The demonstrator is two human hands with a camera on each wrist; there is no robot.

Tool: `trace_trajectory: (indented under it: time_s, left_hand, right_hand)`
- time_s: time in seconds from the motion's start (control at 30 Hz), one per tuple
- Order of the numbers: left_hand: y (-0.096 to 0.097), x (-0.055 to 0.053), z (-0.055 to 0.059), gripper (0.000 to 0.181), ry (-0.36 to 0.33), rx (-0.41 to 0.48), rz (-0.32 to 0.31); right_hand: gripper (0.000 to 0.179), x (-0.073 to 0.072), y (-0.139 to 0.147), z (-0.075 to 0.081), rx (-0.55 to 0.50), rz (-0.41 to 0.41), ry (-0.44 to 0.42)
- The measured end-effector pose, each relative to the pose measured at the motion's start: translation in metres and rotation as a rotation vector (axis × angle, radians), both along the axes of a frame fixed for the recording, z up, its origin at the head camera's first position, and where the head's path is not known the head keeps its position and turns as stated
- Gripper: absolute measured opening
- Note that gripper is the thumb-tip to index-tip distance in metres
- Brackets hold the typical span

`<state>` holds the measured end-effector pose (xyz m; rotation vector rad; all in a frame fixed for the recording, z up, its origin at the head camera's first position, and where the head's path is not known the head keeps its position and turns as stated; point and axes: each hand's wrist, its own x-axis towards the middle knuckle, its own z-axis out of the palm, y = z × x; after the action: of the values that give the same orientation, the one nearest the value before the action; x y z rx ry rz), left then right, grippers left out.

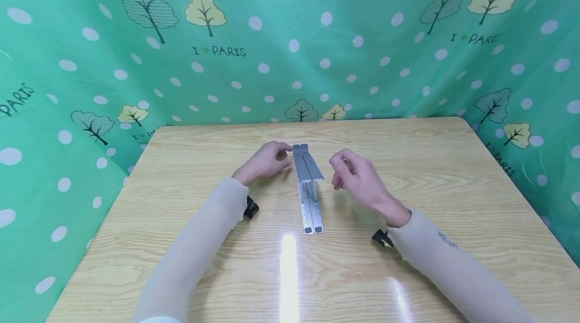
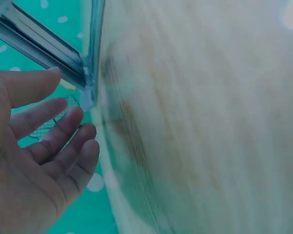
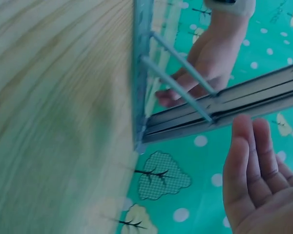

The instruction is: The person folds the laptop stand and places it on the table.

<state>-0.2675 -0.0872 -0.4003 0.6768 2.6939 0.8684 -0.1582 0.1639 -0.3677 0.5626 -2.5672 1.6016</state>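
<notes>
A grey metal folding laptop stand (image 1: 309, 166) stands near the middle of the table, its upper arms raised at a slant over the base bars (image 1: 311, 214). Two thin struts (image 3: 178, 87) prop it, as the right wrist view shows. Close beside its far hinged end is my left hand (image 1: 271, 159), fingers loosely bent and thumb near the metal; whether it touches is unclear. My right hand (image 1: 360, 177) hovers to the right, apart from the stand, its fingers relaxed and holding nothing.
The stand rests on a light wood-grain table (image 1: 181, 257). A green dotted cloth (image 1: 290, 76) hangs behind the table's far edge and along both sides. Bright light reflections (image 1: 288, 277) lie on the near tabletop.
</notes>
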Motion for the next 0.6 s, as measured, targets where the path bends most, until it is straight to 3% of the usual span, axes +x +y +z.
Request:
trace_trajectory:
  time_s: [0.27,0.6]
  left_hand:
    - [-0.004,0.031,0.004,0.027,0.037,0.162,0.030]
    - [-0.002,0.056,0.004,0.022,0.007,0.306,0.062]
  right_hand:
    - [0.028,-0.010,0.004,-0.013,-0.022,0.043,-0.104]
    - [0.034,-0.022,0.004,-0.021,-0.013,0.046,-0.209]
